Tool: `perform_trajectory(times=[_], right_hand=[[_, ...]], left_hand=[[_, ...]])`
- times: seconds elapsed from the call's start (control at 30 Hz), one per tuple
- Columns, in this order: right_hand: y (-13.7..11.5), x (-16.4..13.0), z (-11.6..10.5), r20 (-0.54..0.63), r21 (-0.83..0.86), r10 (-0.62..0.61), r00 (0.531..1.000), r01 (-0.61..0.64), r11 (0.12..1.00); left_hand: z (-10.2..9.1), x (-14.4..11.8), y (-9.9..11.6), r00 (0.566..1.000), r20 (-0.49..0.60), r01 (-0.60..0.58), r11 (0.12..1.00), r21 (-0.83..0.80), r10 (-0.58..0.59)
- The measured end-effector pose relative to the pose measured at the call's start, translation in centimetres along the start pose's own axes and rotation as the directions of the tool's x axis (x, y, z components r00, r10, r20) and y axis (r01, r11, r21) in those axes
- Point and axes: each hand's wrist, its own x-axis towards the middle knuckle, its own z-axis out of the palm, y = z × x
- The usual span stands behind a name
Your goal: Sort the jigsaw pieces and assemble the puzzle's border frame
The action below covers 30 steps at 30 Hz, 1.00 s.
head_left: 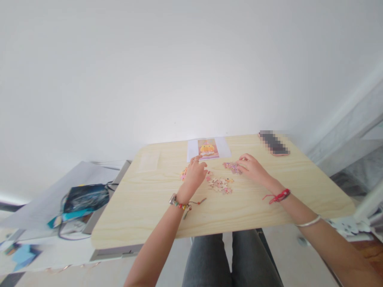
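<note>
Loose jigsaw puzzle pieces lie on the table in separate clusters. My left hand (195,174) hovers palm down beside a yellow and pink cluster (183,174), its fingers apart and bent, with nothing visible in them. A mixed pile of puzzle pieces (220,184), many pale side up, is just right of that hand. At the purple puzzle pieces (231,168), my right hand (251,167) has its fingers drawn together against the cluster's right edge. Whatever is between those fingertips is too small to make out. Behind the pieces, a printed picture (208,148) shows a yellow cartoon figure.
The wooden table (143,215) stands against a white wall. A phone (273,142), pixelated, rests at the back right. A pale translucent sheet (149,161) lies at the back left. Left of the table are a dark bag (86,198) and cables.
</note>
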Motion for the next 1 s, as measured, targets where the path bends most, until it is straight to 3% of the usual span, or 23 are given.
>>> perform_trajectory(times=[0.1, 0.23, 0.37, 0.47, 0.73, 1.0], right_hand=[[-2.2, 1.5, 0.7, 0.018, 0.033, -0.053, 0.998, 0.053, 0.998], [-5.2, 3.9, 2.2, 0.13, 0.017, -0.16, 0.978, 0.16, 0.987], [-6.9, 5.5, 3.0, 0.24, -0.023, -0.155, 0.958, 0.165, 0.986], [-7.2, 5.7, 3.1, 0.285, -0.047, -0.118, 0.951, 0.137, 0.989], [-6.9, 5.3, 3.5, 0.253, -0.074, -0.093, 0.963, 0.115, 0.991], [-6.9, 5.1, 4.2, 0.223, -0.07, -0.124, 0.967, 0.143, 0.987]], left_hand=[[-0.1, -0.7, -0.9, 0.999, 0.022, 0.038, 0.999, 0.013, -0.038], [0.1, -1.3, -0.8, 0.998, 0.037, 0.058, 0.998, 0.019, -0.059], [0.2, -1.7, -0.4, 0.997, 0.038, 0.063, 0.998, 0.029, -0.064], [0.4, -1.8, -0.5, 0.998, 0.032, 0.061, 0.998, 0.03, -0.062], [1.7, -0.7, -0.8, 0.997, 0.05, -0.062, 0.998, -0.004, 0.062], [2.6, -0.3, -1.1, 0.996, -0.002, -0.092, 0.996, 0.009, 0.092]])
